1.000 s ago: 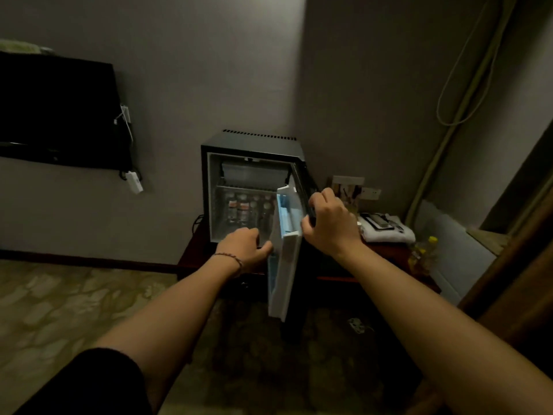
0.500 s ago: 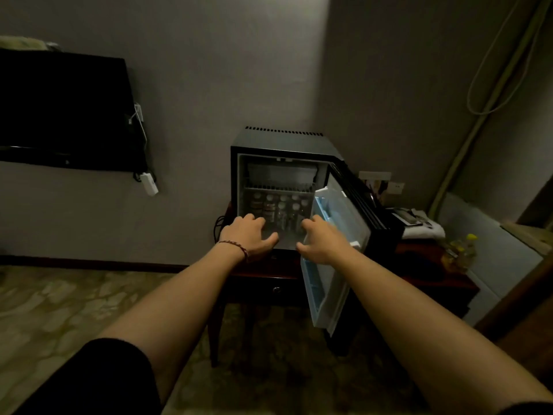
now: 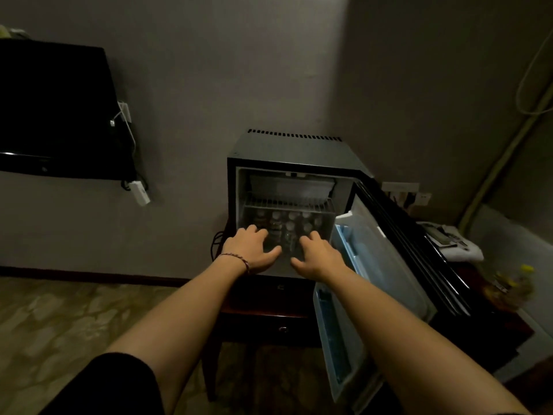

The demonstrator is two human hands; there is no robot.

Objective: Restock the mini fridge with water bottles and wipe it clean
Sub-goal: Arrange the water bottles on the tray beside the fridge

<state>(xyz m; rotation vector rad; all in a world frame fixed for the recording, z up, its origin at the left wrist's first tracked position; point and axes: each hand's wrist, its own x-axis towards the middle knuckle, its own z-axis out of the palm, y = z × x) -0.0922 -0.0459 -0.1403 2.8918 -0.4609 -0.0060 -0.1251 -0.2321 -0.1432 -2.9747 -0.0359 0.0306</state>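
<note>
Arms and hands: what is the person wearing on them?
Both forearms are bare. The left hand has a thin, dark braided bracelet round its wrist, and a black sleeve covers the upper left arm. The right hand shows no rings or bracelet.

Tabletop (image 3: 263, 310): dark wood, lower centre of frame, drawer below. Carries a black fridge (image 3: 296, 151), door (image 3: 368, 283) swung open to the right. Right of frame: white towel (image 3: 460, 251) lying on the surface, dark items on top; yellow-capped bottle (image 3: 508, 287) just beside, blurred.
</note>
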